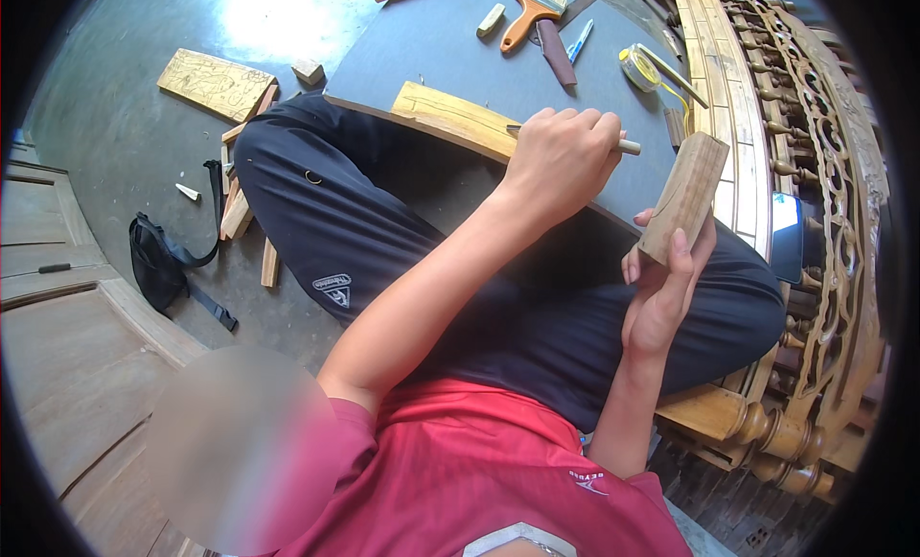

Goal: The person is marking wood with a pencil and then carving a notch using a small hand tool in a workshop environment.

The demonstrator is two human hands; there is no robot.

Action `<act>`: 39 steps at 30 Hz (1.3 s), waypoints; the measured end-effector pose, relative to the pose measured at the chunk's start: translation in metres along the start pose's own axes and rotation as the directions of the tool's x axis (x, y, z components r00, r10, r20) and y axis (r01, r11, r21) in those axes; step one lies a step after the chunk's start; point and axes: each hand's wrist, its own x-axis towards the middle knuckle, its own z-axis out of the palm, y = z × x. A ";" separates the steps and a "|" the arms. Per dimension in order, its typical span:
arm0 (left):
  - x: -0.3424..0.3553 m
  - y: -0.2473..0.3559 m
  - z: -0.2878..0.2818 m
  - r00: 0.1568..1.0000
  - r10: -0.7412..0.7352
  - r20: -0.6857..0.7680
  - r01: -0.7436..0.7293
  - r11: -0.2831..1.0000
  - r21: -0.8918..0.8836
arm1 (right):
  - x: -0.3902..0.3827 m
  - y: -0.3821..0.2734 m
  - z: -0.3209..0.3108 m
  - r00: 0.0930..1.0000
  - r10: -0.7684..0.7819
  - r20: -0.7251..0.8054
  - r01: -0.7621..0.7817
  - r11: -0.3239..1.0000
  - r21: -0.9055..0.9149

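Observation:
My left hand (pixel 561 164) is closed on a thin tool (pixel 628 147) with a pale cylindrical end and a dark tip, over a yellow plank (pixel 446 116) with dark lines drawn on it. Whether the tip touches the plank I cannot tell. Lower at the right, my right hand (pixel 661 279) grips a brown wooden block (pixel 685 193), held upright at a slant, with faint curved lines on its face. The plank lies along the near edge of a grey board (pixel 402 49) above my crossed legs.
A paintbrush (pixel 525 20), blade (pixel 556 54), blue pen (pixel 579 41) and tape measure (pixel 640 68) lie on the board. Carved railings (pixel 805 221) and a tablet (pixel 786 236) are right; a marked wooden piece (pixel 213 82), black bag (pixel 158 260) and panelled wood (pixel 67 365) are left.

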 end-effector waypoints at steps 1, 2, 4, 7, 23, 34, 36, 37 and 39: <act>0.000 -0.001 0.000 1.000 0.010 -0.008 -0.010 1.000 -0.012 | 0.000 0.000 0.000 1.000 -0.004 -0.010 0.004 1.000 -0.006; 0.001 -0.001 0.000 1.000 0.019 -0.017 -0.020 1.000 -0.025 | 0.002 -0.002 0.000 1.000 -0.004 -0.009 0.004 1.000 -0.006; 0.001 -0.001 0.000 1.000 0.017 -0.026 -0.018 0.999 -0.031 | 0.008 -0.007 -0.004 0.999 -0.032 -0.030 0.033 0.999 0.039; 0.001 0.001 -0.001 0.999 0.016 -0.040 -0.018 0.999 -0.038 | 0.016 -0.010 -0.008 0.987 -0.075 -0.142 0.097 0.984 0.151; 0.001 0.001 -0.004 0.999 0.013 -0.044 -0.016 0.998 -0.065 | 0.001 0.016 0.022 0.955 -0.125 -0.269 0.182 0.963 0.197; -0.003 -0.007 -0.001 0.998 0.030 -0.053 -0.031 1.000 -0.002 | -0.009 0.007 0.016 0.980 0.096 0.175 -0.078 0.991 -0.105; -0.002 -0.008 -0.004 0.998 0.037 -0.049 -0.036 0.999 0.018 | -0.001 0.010 0.021 0.999 0.011 -0.034 -0.009 0.998 0.062; -0.002 -0.008 -0.002 0.998 0.032 -0.050 -0.031 0.999 0.020 | 0.001 0.012 0.025 0.967 -0.039 -0.250 0.093 0.973 0.212; 0.000 -0.007 0.003 0.997 0.043 -0.064 -0.042 0.999 0.022 | 0.000 0.018 0.026 0.951 -0.054 -0.305 0.123 0.970 0.211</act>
